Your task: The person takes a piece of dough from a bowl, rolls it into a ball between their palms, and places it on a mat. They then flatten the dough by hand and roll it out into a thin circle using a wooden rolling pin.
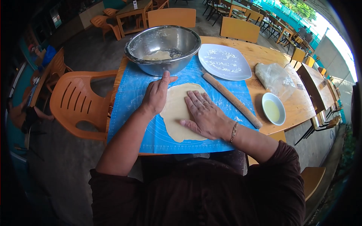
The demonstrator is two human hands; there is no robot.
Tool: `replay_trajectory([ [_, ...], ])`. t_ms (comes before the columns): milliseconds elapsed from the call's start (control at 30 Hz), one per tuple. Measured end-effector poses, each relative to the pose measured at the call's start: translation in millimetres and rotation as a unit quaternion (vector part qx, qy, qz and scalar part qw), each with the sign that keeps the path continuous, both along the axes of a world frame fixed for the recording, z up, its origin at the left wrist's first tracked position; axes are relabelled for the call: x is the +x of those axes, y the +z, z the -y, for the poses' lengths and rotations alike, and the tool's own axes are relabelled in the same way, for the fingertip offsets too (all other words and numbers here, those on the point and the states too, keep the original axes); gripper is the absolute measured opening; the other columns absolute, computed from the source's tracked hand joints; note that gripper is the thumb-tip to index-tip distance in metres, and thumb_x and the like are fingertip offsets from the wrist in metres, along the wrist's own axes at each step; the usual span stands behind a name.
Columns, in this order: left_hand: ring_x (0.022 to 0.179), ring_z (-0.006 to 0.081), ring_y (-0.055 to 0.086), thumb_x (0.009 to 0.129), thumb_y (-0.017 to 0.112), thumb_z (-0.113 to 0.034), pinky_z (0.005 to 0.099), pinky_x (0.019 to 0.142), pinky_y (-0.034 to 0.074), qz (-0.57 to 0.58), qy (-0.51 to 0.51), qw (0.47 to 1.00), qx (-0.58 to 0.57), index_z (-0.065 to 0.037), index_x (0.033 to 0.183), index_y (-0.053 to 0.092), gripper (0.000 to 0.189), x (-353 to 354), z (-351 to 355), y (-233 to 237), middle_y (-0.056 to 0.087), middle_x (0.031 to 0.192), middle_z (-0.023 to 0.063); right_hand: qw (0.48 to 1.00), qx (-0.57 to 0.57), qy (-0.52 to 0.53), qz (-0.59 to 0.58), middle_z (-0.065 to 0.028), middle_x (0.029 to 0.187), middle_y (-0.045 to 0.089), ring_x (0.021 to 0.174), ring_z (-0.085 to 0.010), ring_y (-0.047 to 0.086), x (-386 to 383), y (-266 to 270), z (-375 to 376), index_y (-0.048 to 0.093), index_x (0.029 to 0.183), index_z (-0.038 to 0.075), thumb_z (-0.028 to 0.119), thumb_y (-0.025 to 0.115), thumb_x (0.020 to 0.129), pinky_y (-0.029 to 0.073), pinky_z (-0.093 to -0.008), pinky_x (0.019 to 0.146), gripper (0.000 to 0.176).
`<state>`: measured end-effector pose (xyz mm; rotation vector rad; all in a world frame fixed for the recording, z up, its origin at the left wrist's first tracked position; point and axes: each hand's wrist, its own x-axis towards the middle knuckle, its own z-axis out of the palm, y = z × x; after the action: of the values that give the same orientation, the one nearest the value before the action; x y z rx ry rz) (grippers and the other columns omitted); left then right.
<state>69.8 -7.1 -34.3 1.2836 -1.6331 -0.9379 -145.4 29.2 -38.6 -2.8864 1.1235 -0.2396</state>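
A thin, rolled-out sheet of dough [175, 109] lies on a blue pastry mat [130, 94] printed with circles and a ruler edge. My right hand [206, 116] rests flat on the dough's right half, fingers spread. At the dough's upper left edge is my left hand [157, 92], held on its side with thumb and fingers stretched out and nothing in it. A wooden rolling pin [232, 100] lies diagonally on the mat, right of the dough. Behind my left hand stands a steel bowl [147, 67] with a piece of dough [157, 55] inside.
A white plate [222, 62] dusted with flour sits at the mat's far right. Beyond the mat are a plastic bag [274, 78] and a small bowl of yellowish liquid [273, 109]. An orange chair [81, 101] stands against the table's left side.
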Motion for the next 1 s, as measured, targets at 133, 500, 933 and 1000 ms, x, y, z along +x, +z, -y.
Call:
replay_trajectory([
  [133, 0.135, 0.0337, 0.045, 0.103, 0.015, -0.059, 0.0403, 0.116, 0.028, 0.009, 0.0, 1.0, -0.007, 0.01, 0.13, 0.055, 0.085, 3.7, -0.3, 4.4, 0.055, 0.136, 0.0265, 0.999, 0.012, 0.033, 0.019, -0.0351, 0.151, 0.028, 0.145, -0.0443, 0.025, 29.8, -3.9, 6.5, 0.031, 0.143, -0.015, 0.057, 0.037, 0.1, 0.018, -0.0481, 0.121, 0.085],
  [500, 0.131, 0.0349, 0.05, 0.104, 0.018, -0.057, 0.0394, 0.112, 0.033, 0.053, 0.008, 0.998, -0.018, 0.008, 0.124, 0.062, 0.08, 0.9, -3.3, 8.0, 0.059, 0.13, 0.0275, 0.997, 0.037, 0.054, -0.028, -0.0334, 0.151, 0.03, 0.146, -0.041, 0.025, -34.0, 14.6, -33.1, 0.034, 0.142, -0.015, 0.053, 0.044, 0.099, 0.017, -0.0504, 0.121, 0.081],
  [933, 0.126, 0.0348, 0.054, 0.105, 0.023, -0.053, 0.0387, 0.11, 0.036, 0.082, 0.025, 0.996, -0.033, 0.008, 0.121, 0.063, 0.075, 4.5, 1.0, -1.1, 0.062, 0.127, 0.0257, 0.986, 0.036, 0.157, 0.043, -0.031, 0.153, 0.029, 0.146, -0.0399, 0.024, 18.0, -5.3, -44.0, 0.03, 0.145, -0.012, 0.052, 0.045, 0.098, 0.017, -0.048, 0.121, 0.081],
  [1000, 0.126, 0.0354, 0.055, 0.105, 0.023, -0.053, 0.0389, 0.11, 0.037, 0.099, 0.025, 0.994, -0.034, 0.008, 0.121, 0.064, 0.075, 3.2, 0.6, 0.8, 0.062, 0.127, 0.0258, 0.982, 0.066, 0.173, 0.047, -0.0292, 0.151, 0.033, 0.146, -0.0369, 0.026, -7.0, 3.4, -55.3, 0.034, 0.144, -0.012, 0.051, 0.047, 0.098, 0.018, -0.0466, 0.121, 0.078],
])
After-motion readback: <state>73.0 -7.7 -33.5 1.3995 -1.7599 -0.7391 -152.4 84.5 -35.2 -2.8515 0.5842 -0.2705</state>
